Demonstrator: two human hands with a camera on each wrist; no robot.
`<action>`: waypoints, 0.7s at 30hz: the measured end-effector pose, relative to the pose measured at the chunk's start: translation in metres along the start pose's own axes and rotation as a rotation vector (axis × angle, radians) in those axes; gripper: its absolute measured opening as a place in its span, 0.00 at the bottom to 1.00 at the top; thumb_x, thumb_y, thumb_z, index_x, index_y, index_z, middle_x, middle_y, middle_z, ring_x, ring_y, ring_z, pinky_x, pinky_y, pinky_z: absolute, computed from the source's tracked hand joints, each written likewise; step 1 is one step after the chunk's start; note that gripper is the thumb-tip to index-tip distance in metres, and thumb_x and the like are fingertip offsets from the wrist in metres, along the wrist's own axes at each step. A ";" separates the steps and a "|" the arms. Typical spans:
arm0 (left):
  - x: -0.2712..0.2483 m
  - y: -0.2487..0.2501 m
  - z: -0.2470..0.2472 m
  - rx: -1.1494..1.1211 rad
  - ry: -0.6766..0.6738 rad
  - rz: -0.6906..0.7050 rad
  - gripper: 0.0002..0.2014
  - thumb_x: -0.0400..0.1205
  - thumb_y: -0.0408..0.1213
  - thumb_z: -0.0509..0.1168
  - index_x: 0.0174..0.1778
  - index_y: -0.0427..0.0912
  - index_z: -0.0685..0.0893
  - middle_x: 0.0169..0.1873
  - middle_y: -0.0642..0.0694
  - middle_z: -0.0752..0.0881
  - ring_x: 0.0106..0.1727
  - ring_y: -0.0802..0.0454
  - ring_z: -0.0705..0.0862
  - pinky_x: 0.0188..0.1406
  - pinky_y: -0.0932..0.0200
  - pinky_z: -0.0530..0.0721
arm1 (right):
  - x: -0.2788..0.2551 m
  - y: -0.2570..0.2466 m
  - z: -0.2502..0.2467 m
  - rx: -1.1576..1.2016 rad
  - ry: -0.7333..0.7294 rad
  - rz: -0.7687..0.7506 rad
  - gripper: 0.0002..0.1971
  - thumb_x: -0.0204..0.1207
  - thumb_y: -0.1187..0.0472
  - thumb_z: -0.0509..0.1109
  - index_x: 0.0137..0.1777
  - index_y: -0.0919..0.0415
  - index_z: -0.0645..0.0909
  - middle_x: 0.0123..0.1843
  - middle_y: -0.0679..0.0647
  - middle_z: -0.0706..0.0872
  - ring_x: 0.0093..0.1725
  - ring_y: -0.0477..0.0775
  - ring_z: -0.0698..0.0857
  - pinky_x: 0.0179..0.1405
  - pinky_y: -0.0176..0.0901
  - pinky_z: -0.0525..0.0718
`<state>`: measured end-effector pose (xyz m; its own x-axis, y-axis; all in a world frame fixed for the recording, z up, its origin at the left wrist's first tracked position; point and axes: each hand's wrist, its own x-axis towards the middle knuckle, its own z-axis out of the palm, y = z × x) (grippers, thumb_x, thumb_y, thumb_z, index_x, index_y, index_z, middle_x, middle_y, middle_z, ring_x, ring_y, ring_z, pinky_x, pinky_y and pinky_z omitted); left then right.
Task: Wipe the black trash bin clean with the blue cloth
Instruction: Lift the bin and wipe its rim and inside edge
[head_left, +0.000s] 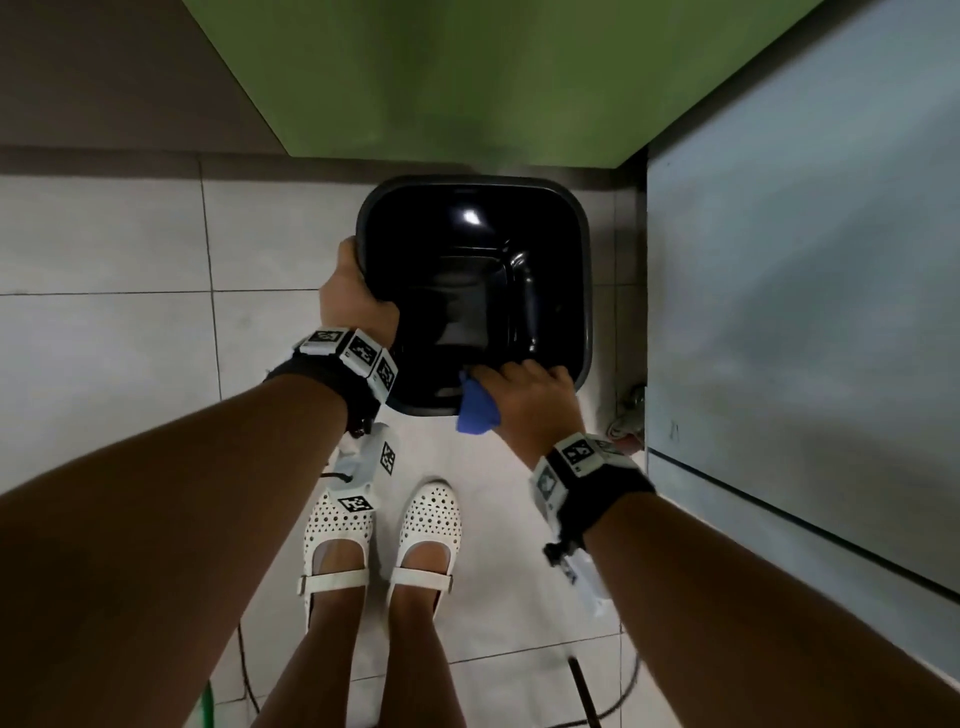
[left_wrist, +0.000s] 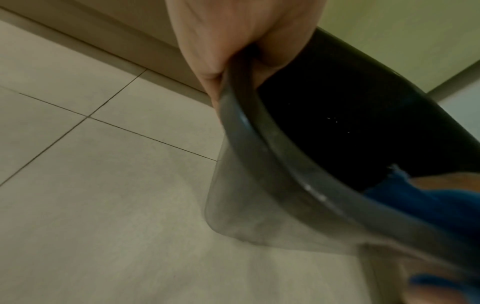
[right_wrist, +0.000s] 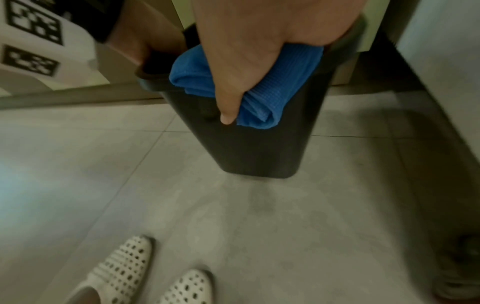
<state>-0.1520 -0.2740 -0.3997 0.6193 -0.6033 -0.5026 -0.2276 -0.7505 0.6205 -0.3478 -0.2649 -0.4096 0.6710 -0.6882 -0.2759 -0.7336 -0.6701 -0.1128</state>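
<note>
The black trash bin (head_left: 582, 291) is held above the tiled floor, its open top towards me and its glossy inside empty. My left hand (head_left: 353, 299) grips the bin's left rim (left_wrist: 249, 127), fingers curled over the edge. My right hand (head_left: 524, 397) holds the folded blue cloth (head_left: 475, 410) over the near rim. In the right wrist view the thumb (right_wrist: 228, 102) presses the blue cloth (right_wrist: 275, 90) against the bin's outer wall (right_wrist: 254, 152), while the other fingers reach inside, hidden. A corner of the cloth (left_wrist: 426, 197) shows in the left wrist view.
A green cabinet front (head_left: 467, 78) stands right behind the bin and a pale grey unit (head_left: 805, 286) close on the right, with a caster wheel (head_left: 626, 423) at its base. My white shoes (head_left: 384, 530) stand just below the bin. A dark cable (head_left: 587, 691) lies on the floor.
</note>
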 end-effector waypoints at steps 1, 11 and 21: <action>0.000 -0.002 -0.001 -0.001 -0.006 -0.008 0.21 0.75 0.26 0.56 0.65 0.39 0.72 0.53 0.35 0.85 0.55 0.36 0.83 0.46 0.59 0.74 | -0.002 0.010 -0.002 -0.023 -0.015 -0.026 0.23 0.50 0.55 0.83 0.49 0.48 0.86 0.31 0.47 0.85 0.31 0.54 0.84 0.33 0.43 0.80; -0.004 0.002 -0.006 0.062 -0.078 -0.058 0.23 0.77 0.29 0.58 0.70 0.40 0.65 0.55 0.30 0.84 0.56 0.30 0.81 0.51 0.48 0.78 | 0.003 0.020 -0.019 -0.067 -0.200 -0.073 0.33 0.37 0.58 0.86 0.49 0.52 0.87 0.33 0.49 0.87 0.35 0.57 0.85 0.38 0.45 0.84; -0.041 0.003 -0.047 0.164 -0.164 -0.161 0.27 0.81 0.37 0.59 0.75 0.38 0.60 0.65 0.32 0.81 0.64 0.33 0.80 0.61 0.46 0.77 | 0.019 0.011 -0.090 0.095 -0.632 0.042 0.27 0.76 0.66 0.64 0.75 0.54 0.65 0.66 0.56 0.79 0.69 0.61 0.74 0.67 0.55 0.73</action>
<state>-0.1423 -0.2388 -0.3491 0.5304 -0.4980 -0.6860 -0.2629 -0.8660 0.4254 -0.3333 -0.3102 -0.3303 0.4699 -0.3970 -0.7884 -0.7839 -0.5983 -0.1660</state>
